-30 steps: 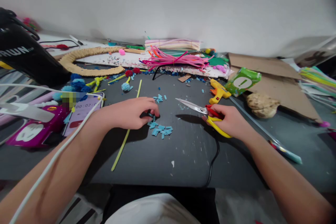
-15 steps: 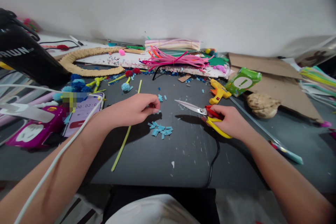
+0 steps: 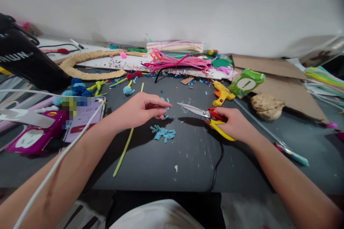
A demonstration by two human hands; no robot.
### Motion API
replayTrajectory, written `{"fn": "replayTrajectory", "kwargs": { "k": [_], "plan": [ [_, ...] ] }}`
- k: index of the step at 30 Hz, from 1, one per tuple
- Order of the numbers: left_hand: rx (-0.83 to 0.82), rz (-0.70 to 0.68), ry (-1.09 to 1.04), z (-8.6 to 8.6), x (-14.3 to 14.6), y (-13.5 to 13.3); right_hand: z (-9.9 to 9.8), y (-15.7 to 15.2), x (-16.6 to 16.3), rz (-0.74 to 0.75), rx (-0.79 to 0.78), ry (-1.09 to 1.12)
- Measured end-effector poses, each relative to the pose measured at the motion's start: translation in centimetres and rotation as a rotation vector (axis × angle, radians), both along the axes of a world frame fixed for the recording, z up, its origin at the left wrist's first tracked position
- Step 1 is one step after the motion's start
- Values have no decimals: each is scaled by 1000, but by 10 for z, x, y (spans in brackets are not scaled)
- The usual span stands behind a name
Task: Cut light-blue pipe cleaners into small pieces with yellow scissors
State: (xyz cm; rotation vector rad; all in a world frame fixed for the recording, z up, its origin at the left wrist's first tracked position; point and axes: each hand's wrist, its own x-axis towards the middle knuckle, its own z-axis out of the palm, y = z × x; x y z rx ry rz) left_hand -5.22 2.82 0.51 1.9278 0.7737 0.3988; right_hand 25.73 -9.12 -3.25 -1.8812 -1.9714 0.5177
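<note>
My right hand (image 3: 231, 124) is closed around the red and yellow handles of a pair of scissors (image 3: 194, 110). The blades lie nearly together and point left, toward my other hand. My left hand (image 3: 150, 109) hovers over the table with its fingers apart and stretched out to the right. A small light-blue snipped piece (image 3: 166, 117) is just under its fingertips; whether it touches them I cannot tell. Nearer to me lies a little heap of light-blue snippets (image 3: 163, 134). A yellow-green pipe cleaner (image 3: 124, 154) runs beneath my left wrist, partly hidden by it.
At the back lie a bundle of pink pipe cleaners (image 3: 178, 62) and a wrapped ring (image 3: 70, 66). A yellow glue gun (image 3: 223, 93), a green packet (image 3: 247, 83) and cardboard (image 3: 290, 93) are on the right. On the left are a black bottle (image 3: 25, 57) and a phone (image 3: 86, 118).
My left hand's fingers have gone from a pinch to stretched out and apart, and a light-blue piece now shows below them. My right hand keeps the scissors in about the same place.
</note>
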Motion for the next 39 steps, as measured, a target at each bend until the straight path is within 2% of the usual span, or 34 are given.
{"fn": "replayTrajectory", "kwargs": {
  "k": [3,5,8,13,20,28,39],
  "plan": [
    [-111,55,-22,-1,5,-4,-1,1,-5,-66,2,83],
    [-185,64,-49,-4,10,-8,1,2,-13,-143,-9,226],
    [-270,39,-129,-9,20,-16,6,3,-28,-177,-67,505],
    [-361,-40,-190,-15,37,-30,16,5,-51,-174,-150,699],
    [-267,-140,-151,-22,46,-38,12,8,-60,-161,-220,807],
    [-96,-136,-104,-20,49,-40,11,9,-63,-144,-186,862],
    [-61,-162,-103,-25,49,-40,11,9,-60,-138,-170,791]
  ]
}}
